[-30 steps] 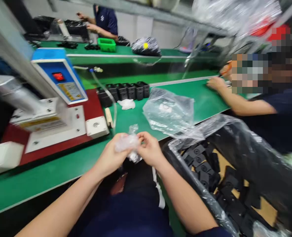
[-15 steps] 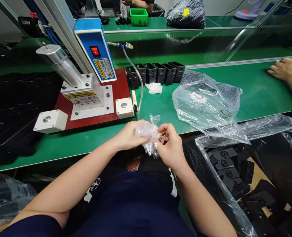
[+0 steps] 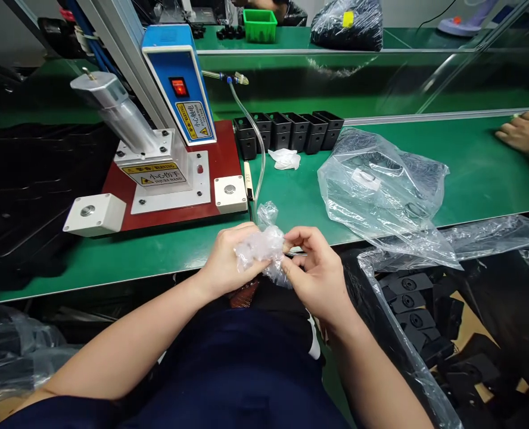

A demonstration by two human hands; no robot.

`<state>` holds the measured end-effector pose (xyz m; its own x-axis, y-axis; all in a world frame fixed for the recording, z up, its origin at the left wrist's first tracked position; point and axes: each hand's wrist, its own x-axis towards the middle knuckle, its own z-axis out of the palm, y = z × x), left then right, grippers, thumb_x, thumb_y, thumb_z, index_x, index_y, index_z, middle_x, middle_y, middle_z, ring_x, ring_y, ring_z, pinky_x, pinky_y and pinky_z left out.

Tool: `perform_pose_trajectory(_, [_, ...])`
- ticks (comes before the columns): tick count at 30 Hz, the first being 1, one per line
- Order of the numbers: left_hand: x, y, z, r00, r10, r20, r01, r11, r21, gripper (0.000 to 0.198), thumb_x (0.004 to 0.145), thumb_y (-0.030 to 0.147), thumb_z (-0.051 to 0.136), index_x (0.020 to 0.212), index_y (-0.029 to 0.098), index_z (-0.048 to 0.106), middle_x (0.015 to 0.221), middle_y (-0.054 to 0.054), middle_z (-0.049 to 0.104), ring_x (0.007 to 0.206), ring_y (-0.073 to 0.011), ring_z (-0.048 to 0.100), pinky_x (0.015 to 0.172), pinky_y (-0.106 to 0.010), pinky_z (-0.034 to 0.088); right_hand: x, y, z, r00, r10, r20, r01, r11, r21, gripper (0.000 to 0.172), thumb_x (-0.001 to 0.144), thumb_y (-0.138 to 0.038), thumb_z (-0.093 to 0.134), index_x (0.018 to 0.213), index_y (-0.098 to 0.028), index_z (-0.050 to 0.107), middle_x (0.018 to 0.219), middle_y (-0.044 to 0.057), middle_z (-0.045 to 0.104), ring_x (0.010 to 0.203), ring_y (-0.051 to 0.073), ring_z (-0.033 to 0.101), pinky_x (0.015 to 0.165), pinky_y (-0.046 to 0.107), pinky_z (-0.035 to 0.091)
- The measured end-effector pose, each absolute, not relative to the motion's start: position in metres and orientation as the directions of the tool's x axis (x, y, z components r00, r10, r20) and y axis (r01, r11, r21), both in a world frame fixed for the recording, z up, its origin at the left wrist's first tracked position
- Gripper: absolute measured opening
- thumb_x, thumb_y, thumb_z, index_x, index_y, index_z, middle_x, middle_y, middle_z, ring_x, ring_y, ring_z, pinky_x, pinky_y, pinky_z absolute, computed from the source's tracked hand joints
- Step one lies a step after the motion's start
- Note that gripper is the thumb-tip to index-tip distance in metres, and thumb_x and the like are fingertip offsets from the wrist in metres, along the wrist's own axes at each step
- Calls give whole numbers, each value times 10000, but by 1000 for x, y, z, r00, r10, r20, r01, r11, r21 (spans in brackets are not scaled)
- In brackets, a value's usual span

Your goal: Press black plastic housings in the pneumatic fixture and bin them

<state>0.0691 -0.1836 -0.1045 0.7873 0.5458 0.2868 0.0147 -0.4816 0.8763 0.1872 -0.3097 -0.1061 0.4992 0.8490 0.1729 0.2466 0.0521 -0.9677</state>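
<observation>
My left hand [image 3: 226, 262] is closed around a small crumpled clear plastic bag [image 3: 260, 245] at the near edge of the green bench [image 3: 291, 196]. My right hand [image 3: 318, 271] meets it from the right, with fingers pinched on the bag and a thin metal piece [image 3: 296, 254] showing between them. Both hands hover over my lap, just in front of the red-based press machine [image 3: 166, 143].
A row of black plastic housings [image 3: 291, 128] stands behind a white wad [image 3: 285, 158]. A large clear bag [image 3: 380, 190] lies to the right. A lined box of black parts [image 3: 425, 316] sits at my right. Another person's hand [image 3: 521, 131] rests at the far right.
The camera has swung down and left onto the bench. My hands have stayed together on the small bag, shifting slightly lower toward my lap.
</observation>
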Motion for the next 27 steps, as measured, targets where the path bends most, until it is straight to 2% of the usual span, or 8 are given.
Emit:
perform_pose_trajectory(4, [74, -190, -114, 701, 641, 312, 16, -452, 892, 216, 694, 226, 660, 607, 174, 470, 612, 28, 457, 571, -99, 442, 519, -221, 348, 181, -303, -112, 565, 802, 193, 278, 36, -960, 127, 806, -100, 540, 822, -215, 487, 830, -29, 513, 536, 56, 435, 462, 197, 375])
perform_pose_trajectory(7, [76, -194, -121, 666, 701, 255, 21, -359, 933, 149, 657, 176, 628, 630, 178, 481, 626, 27, 475, 584, -104, 456, 535, -225, 369, 173, -301, -114, 590, 769, 245, 338, 40, -940, 155, 803, -92, 516, 742, -212, 437, 784, -23, 494, 558, 74, 434, 480, 208, 376])
perform_pose_trajectory(11, [79, -195, -126, 609, 780, 143, 78, -238, 968, 143, 626, 190, 592, 590, 184, 454, 591, 34, 452, 553, -98, 421, 515, -229, 359, 162, -305, -115, 554, 801, 228, 367, 11, -930, 126, 802, -117, 532, 779, -212, 453, 839, -7, 488, 527, 65, 407, 437, 206, 349])
perform_pose_trajectory(14, [86, -192, -130, 554, 828, 84, 119, -179, 977, 118, 606, 182, 561, 584, 187, 445, 560, 46, 431, 529, -89, 382, 494, -228, 338, 161, -306, -116, 477, 860, 181, 367, -8, -930, 149, 782, -148, 584, 848, -214, 467, 916, 2, 489, 509, 49, 404, 452, 208, 380])
perform_pose_trajectory(18, [99, -191, -133, 489, 872, -20, 134, -53, 990, 95, 579, 162, 578, 608, 174, 489, 572, 46, 456, 543, -89, 404, 497, -223, 347, 174, -302, -121, 476, 866, 151, 377, -46, -925, 143, 796, -154, 559, 878, -218, 462, 913, -17, 488, 468, 29, 409, 456, 209, 351])
perform_pose_trajectory(22, [103, -189, -127, 606, 790, -95, 93, 49, 995, 148, 604, 171, 634, 650, 168, 493, 611, 45, 471, 573, -90, 436, 531, -219, 384, 193, -294, -126, 568, 817, 100, 269, -69, -961, 150, 761, -192, 585, 778, -214, 437, 752, -57, 448, 444, 36, 370, 421, 199, 274])
perform_pose_trajectory(25, [98, -186, -120, 770, 638, -21, 26, 0, 1000, 197, 672, 232, 667, 779, 168, 514, 708, 29, 503, 645, -102, 472, 590, -227, 408, 203, -290, -127, 627, 776, 75, 128, -7, -992, 229, 698, -214, 627, 688, -214, 399, 656, -74, 387, 493, 56, 346, 441, 189, 270])
perform_pose_trajectory(27, [95, -184, -119, 811, 585, 19, 17, -55, 998, 184, 696, 228, 647, 772, 170, 490, 701, 31, 480, 628, -97, 449, 575, -225, 383, 205, -288, -128, 628, 776, 64, 73, 24, -997, 263, 678, -220, 631, 642, -216, 370, 607, -81, 352, 514, 64, 319, 460, 191, 269])
